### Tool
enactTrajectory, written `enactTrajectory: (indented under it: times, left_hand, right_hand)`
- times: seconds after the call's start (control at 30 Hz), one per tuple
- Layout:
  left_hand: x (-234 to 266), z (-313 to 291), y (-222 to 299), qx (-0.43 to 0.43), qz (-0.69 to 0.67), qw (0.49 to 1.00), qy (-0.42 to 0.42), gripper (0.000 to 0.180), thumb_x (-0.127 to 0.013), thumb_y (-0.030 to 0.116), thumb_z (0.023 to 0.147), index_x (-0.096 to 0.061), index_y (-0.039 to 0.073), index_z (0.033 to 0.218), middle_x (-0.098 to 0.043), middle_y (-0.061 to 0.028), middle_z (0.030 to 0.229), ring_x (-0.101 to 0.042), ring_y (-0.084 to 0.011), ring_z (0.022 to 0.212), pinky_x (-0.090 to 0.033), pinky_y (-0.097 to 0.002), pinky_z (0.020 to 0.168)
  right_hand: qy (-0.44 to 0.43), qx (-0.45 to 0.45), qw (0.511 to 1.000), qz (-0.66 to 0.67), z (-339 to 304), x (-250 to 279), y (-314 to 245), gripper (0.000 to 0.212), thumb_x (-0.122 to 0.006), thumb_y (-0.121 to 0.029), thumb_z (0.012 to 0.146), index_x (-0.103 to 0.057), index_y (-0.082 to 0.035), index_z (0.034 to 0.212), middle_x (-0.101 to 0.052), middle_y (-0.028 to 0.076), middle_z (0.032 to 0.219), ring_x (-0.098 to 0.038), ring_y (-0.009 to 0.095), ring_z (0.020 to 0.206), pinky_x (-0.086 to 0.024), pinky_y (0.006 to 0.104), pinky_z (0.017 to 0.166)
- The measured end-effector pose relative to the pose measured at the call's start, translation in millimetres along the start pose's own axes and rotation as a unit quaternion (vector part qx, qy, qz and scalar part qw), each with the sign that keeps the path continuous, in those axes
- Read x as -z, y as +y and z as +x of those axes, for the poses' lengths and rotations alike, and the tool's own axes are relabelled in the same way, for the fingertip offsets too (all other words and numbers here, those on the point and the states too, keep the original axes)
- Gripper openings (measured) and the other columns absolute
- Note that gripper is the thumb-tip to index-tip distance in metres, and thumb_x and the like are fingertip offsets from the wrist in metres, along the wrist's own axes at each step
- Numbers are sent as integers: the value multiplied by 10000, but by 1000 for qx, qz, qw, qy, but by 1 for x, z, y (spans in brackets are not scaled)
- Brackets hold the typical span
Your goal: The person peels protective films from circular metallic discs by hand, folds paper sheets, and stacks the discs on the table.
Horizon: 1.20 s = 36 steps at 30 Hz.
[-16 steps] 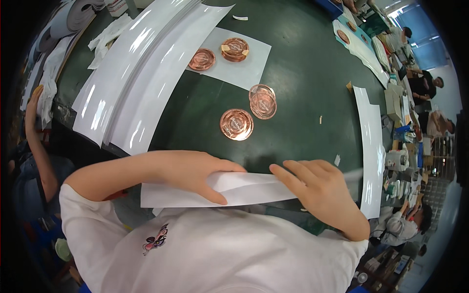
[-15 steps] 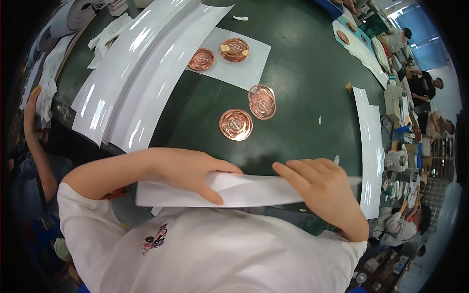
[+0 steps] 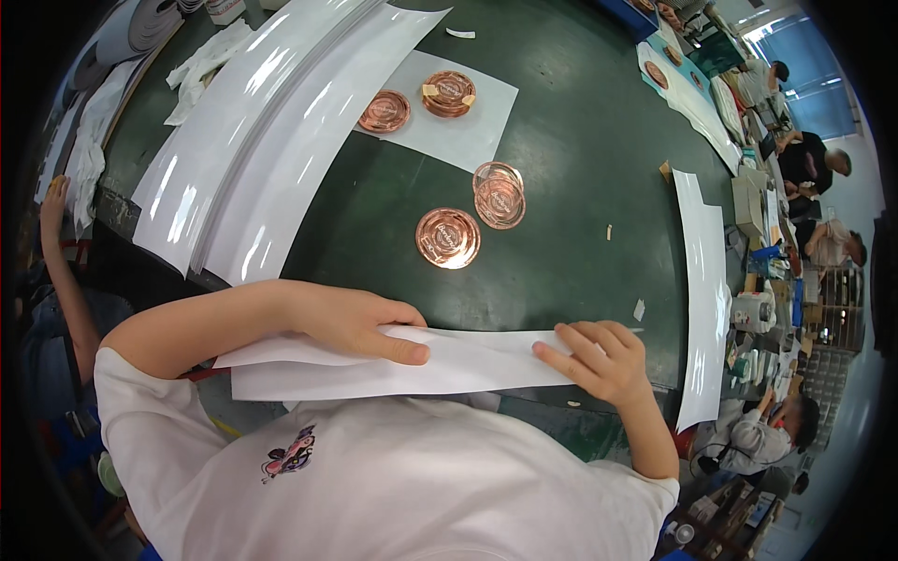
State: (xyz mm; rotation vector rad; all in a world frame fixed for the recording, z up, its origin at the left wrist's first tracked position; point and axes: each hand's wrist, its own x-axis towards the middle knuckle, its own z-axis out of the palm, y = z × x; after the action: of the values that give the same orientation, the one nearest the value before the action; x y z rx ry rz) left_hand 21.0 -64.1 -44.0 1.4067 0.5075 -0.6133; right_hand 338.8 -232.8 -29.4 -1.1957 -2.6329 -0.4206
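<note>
Left hand (image 3: 348, 321): fingers pinch white sheet (image 3: 482, 362) along near edge of counter (image 3: 561, 252). Right hand (image 3: 605, 363): fingers half-curled over it, hold unclear. Even tension should limit creasing.

On the dark green desk (image 3: 571, 252), a lone copper-coloured disc (image 3: 448, 238) is laid; overlapping discs (image 3: 499, 202) are placed just beyond its right; a flat white sheet (image 3: 488, 117) is spread farther beyond; large glossy sheets (image 3: 304, 168) are set to its left, a narrow glossy strip (image 3: 702, 299) well to its right.
</note>
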Motion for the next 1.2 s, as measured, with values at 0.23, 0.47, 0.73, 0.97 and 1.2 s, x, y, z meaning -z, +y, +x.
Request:
enactTrajectory:
  times: [0.23,0.47,0.73,0.97,1.2]
  left_hand:
    - [-19,3,7,32,-5,999,7,627,-769,424,854,-523,61,1302,-651,-118,1194,-614,-221,1104,-479,-327,922]
    - [-26,-5,-7,-71,149,978,127,638,-837,375,765,-567,96,1272,-712,-127,1096,-682,-297,1012,-522,-375,853]
    - [-32,-5,-7,-108,183,962,172,564,-791,363,814,-598,85,1266,-722,-131,1074,-699,-308,959,-530,-379,830]
    - [-31,-13,0,-108,96,973,180,356,-697,294,895,-647,69,1166,-723,-160,928,-690,-313,796,-515,-405,731]
    - [-31,-6,1,-133,171,954,209,285,-669,288,899,-714,59,1062,-707,-149,785,-677,-303,683,-512,-398,677]
  right_hand:
    - [8,-63,998,4,10,10,-19,451,-658,-114,783,-701,-251,1211,-672,9,1007,-642,140,791,-493,250,645]
    - [-106,-105,989,4,11,3,-14,538,-722,-265,752,-659,-185,1280,-665,103,1199,-664,278,1067,-542,374,826]
    - [-147,-192,927,286,52,10,-30,879,-826,-478,681,-533,-42,1386,-621,132,1163,-602,321,1007,-472,417,881]
    - [-147,-211,931,258,54,8,-21,762,-846,-358,681,-584,-92,1345,-651,55,949,-606,248,818,-464,367,760]
    - [-79,-231,889,388,79,1,-27,408,-830,-225,734,-715,-81,1098,-671,48,1026,-623,249,926,-488,352,765]
